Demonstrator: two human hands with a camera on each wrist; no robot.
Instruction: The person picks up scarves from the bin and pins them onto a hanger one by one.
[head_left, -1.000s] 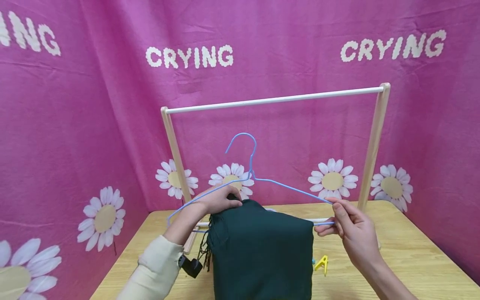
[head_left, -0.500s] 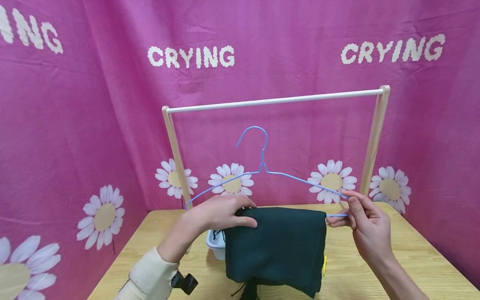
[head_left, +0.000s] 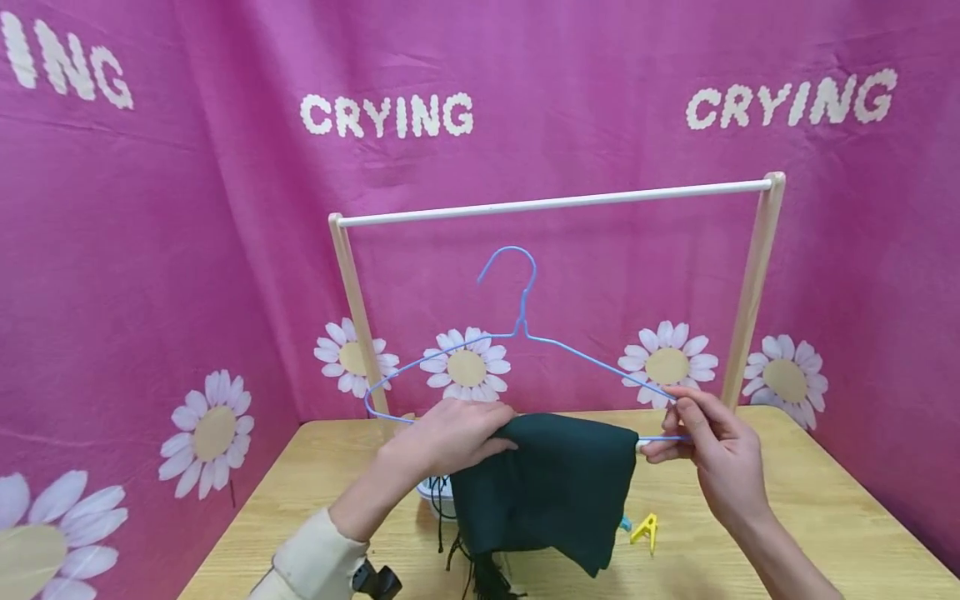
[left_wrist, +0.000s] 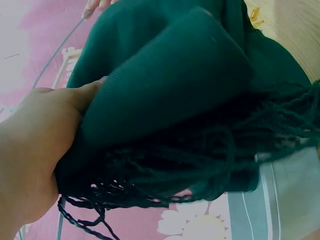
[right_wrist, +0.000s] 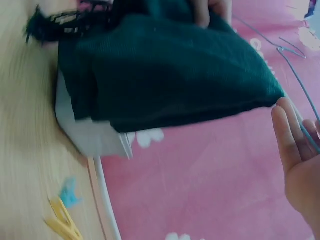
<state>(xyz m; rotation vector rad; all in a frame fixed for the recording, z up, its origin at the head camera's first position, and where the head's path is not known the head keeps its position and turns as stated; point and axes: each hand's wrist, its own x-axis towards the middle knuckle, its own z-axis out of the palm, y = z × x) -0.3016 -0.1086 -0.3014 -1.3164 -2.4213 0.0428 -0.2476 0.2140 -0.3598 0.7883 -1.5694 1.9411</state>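
Note:
In the head view a dark green fringed scarf [head_left: 551, 492] lies folded over the bottom bar of a blue wire hanger [head_left: 523, 307]. My left hand [head_left: 450, 437] grips the scarf's upper left part at the bar, its fingertips hidden behind the cloth. My right hand [head_left: 720, 454] pinches the hanger's right end, fingers just beside the scarf's edge. The left wrist view has the tangled fringe [left_wrist: 200, 165] hanging near the left hand [left_wrist: 45, 145]. In the right wrist view the cloth [right_wrist: 165, 75] slopes up to the right hand's fingertips [right_wrist: 281, 112].
A wooden rack with a white rail [head_left: 555, 202] stands behind the hanger. Partly behind the scarf is a pale basket [head_left: 441, 504]. A yellow clothespin [head_left: 647, 525] and a teal clip [head_left: 625, 523] lie on the wooden table [head_left: 810, 517]. Pink curtain surrounds it.
The scarf's hanging part has become shorter, its lower edge rising. My left hand has come forward over the cloth. The hanger rose and shifted right, then slightly back left, with my right hand holding on.

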